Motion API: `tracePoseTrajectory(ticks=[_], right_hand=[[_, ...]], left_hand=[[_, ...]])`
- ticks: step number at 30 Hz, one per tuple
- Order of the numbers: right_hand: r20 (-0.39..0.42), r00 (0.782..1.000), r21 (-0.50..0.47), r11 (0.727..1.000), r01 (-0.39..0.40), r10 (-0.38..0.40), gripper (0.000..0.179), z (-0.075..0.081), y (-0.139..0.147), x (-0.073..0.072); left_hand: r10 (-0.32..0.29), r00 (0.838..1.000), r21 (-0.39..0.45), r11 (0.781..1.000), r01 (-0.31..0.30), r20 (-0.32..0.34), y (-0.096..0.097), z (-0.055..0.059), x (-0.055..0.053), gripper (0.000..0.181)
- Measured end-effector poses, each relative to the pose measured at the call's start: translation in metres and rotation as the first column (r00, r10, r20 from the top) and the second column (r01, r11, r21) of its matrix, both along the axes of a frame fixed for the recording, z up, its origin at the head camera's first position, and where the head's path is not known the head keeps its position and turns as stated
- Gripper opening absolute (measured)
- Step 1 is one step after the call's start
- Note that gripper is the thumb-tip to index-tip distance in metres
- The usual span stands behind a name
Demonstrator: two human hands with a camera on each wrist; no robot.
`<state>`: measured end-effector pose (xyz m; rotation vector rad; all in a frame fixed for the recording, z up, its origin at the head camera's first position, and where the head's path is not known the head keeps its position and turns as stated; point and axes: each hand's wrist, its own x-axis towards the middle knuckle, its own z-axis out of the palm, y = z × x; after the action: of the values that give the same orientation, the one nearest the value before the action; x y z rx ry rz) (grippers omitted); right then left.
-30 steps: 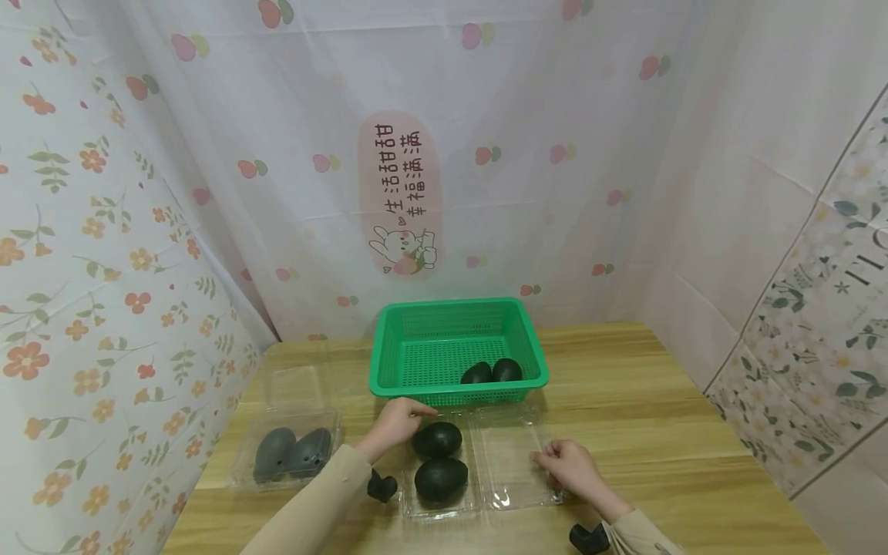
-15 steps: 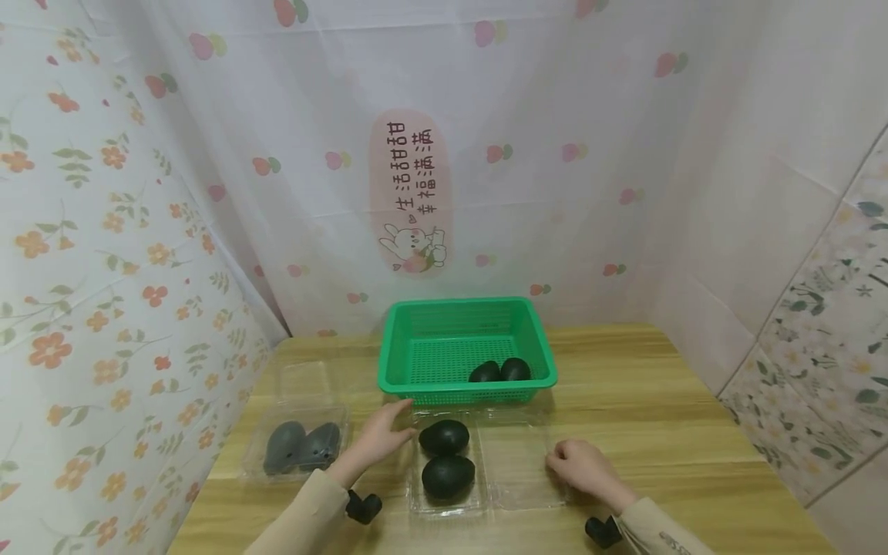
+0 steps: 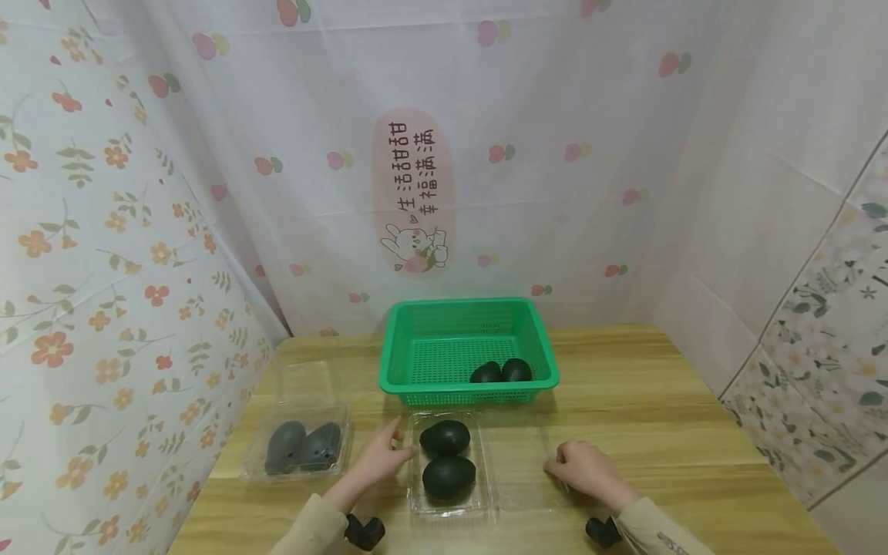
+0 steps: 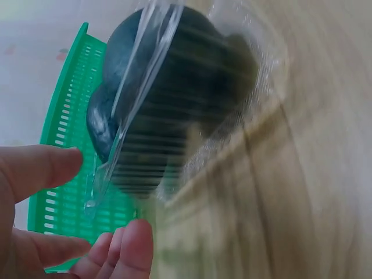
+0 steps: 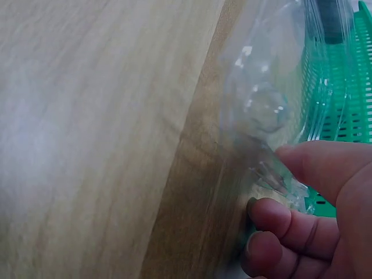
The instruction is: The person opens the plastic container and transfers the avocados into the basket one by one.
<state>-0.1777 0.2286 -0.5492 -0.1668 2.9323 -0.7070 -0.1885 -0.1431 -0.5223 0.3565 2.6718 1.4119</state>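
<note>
Two dark green avocados, a far one (image 3: 445, 438) and a near one (image 3: 449, 479), lie in the base (image 3: 454, 512) of a clear plastic clamshell box. Its clear lid (image 3: 520, 474) extends to the right of the base. My right hand (image 3: 588, 469) pinches the lid's outer edge; the right wrist view shows the thumb (image 5: 317, 165) on one side of the plastic and curled fingers below. My left hand (image 3: 383, 456) is beside the base's left rim, fingers spread and holding nothing. In the left wrist view, its thumb (image 4: 43, 168) and fingers stand apart near the clear wall.
Behind the clamshell sits a green plastic basket (image 3: 469, 391) with two more avocados (image 3: 501, 371). On the left is another clear clamshell (image 3: 247, 462), its base holding two avocados (image 3: 303, 447). Patterned curtains (image 3: 326, 100) surround the wooden table (image 3: 645, 408) at the back and sides.
My left hand has drawn back from over the far left corner of the base to beside its left rim. My right hand stays at the lid's outer edge. The head view has shifted slightly.
</note>
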Motion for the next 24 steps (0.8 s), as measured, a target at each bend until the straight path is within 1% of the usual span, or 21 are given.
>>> tracePoseTrajectory(ticks=[2,4,7,10,13,17,20,24], right_hand=[[-0.001,1.000,0.016,1.000,0.002,-0.002,0.036,0.000,0.000,0.000],[-0.003,1.000,0.026,1.000,0.003,-0.003,0.036,0.000,-0.001,0.001],[-0.009,1.000,0.029,1.000,0.006,-0.006,0.038,0.000,-0.001,0.001],[-0.023,1.000,0.026,1.000,0.004,-0.003,0.039,0.000,0.000,0.001],[-0.030,1.000,0.014,1.000,-0.005,0.006,0.040,0.000,0.001,0.001],[-0.024,1.000,-0.032,0.999,-0.005,0.004,0.039,0.005,0.001,0.000],[-0.038,0.999,-0.046,0.999,0.004,-0.006,0.037,0.011,0.001,-0.002],[-0.074,0.997,-0.028,1.000,0.006,-0.008,0.038,0.021,-0.002,-0.004]], left_hand=[[-0.008,0.998,0.075,0.997,0.004,0.056,0.001,-0.002,0.001,0.076],[-0.020,0.994,0.144,0.990,0.004,0.107,0.002,-0.005,0.003,0.076],[-0.034,0.988,0.219,0.976,0.000,0.150,0.004,-0.006,0.004,0.075],[-0.046,0.984,0.266,0.964,-0.001,0.170,0.005,-0.007,0.006,0.071],[-0.055,0.980,0.301,0.954,-0.005,0.190,0.005,-0.007,0.008,0.069],[-0.054,0.976,0.327,0.945,-0.018,0.211,0.005,-0.007,0.008,0.069],[-0.057,0.975,0.332,0.943,-0.019,0.217,0.005,-0.007,0.007,0.068],[-0.062,0.975,0.328,0.945,-0.012,0.215,0.004,-0.008,0.005,0.067]])
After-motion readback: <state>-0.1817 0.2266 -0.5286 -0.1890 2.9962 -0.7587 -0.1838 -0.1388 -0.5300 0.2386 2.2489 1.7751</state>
